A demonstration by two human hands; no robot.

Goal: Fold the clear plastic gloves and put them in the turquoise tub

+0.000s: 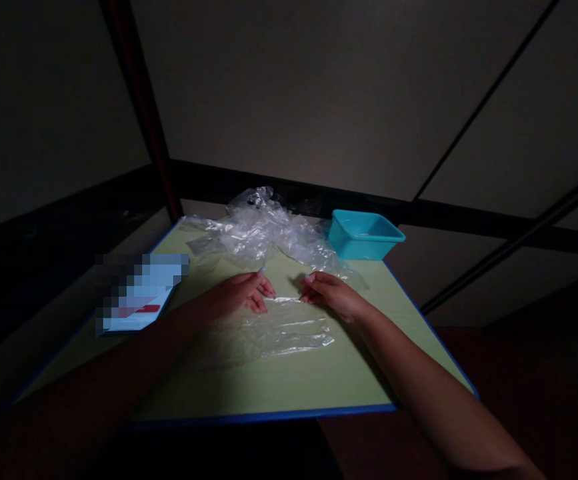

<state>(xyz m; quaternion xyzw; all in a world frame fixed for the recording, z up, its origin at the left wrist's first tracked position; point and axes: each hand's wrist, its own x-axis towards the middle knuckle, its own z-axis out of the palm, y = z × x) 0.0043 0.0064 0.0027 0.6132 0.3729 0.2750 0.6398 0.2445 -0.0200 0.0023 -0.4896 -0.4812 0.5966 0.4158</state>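
Fingers of my left hand and right hand are curling at a clear bag's far edge; pinching, I cannot tell.

A: "Specimen?"
B: "Plastic film, clear, thin, colourless. Table's pale green top shows through."
A: "Condition?"
B: "Wrinkled. Bright creases run mostly crosswise; glossy streak along far edge, another toward near side."
A: "Lie?"
B: "Spread low over the tabletop, roughly mid-width. Right end visible, crumpled. Left extent faint, dim light; outline there can't be told."
A: "Bag or sheet?"
B: "Can't tell."
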